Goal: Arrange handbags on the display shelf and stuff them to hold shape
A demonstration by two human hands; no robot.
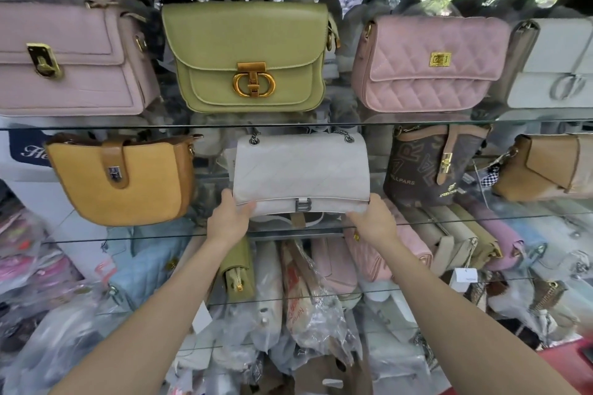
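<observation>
A white quilted handbag (pixel 301 170) with a chain strap and a grey clasp stands on the middle glass shelf (pixel 154 236), in the centre of the head view. My left hand (pixel 228 218) grips its lower left corner, thumb on the front flap. My right hand (pixel 375 221) holds its lower right corner from below. To the bag's left stands a mustard bag (pixel 118 179); to its right, a brown monogram bag (pixel 426 167).
The upper glass shelf (pixel 417 120) carries a lilac bag (pixel 64 58), a green bag (pixel 250 58), a pink quilted bag (pixel 426 64) and a white bag (pixel 558 64). A tan bag (pixel 545 167) sits at the far right. Below lie several bags, many wrapped in plastic (pixel 305 314).
</observation>
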